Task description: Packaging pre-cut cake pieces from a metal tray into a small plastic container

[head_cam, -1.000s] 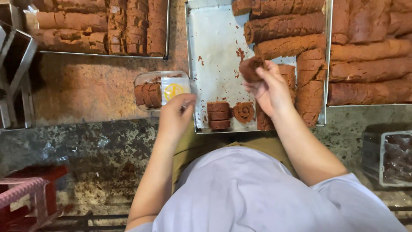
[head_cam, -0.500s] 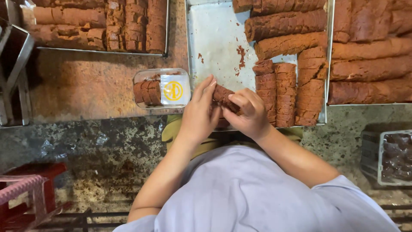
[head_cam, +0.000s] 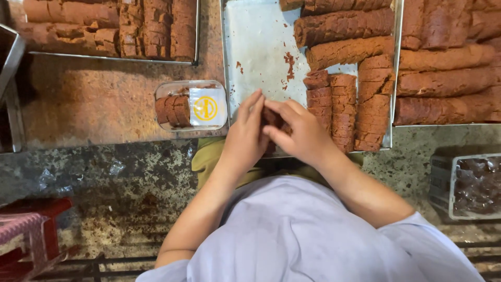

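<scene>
A: What are the hands doing?

B: The left hand [head_cam: 245,137] and right hand [head_cam: 301,133] meet over the near edge of the metal tray [head_cam: 255,47]. Both grips are clamped together on a small stack of brown slices [head_cam: 272,119], fingers curled round it from either side.

A: And where does that stack sit?

B: Between the two palms, raised just above the tray's bare part. Just left of the left grip lies a clear plastic box [head_cam: 191,106] on the worktop [head_cam: 88,99], with a yellow-marked label and a few slices lying at its far left end; the rest looks unfilled.

A: So how far along is it?

B: Early, I'd judge. Just right of the right grip stand cut rows of slices [head_cam: 342,107], and beyond them whole brown logs [head_cam: 344,26], uncut. Further right, another tray of logs [head_cam: 443,68] waits.
</scene>
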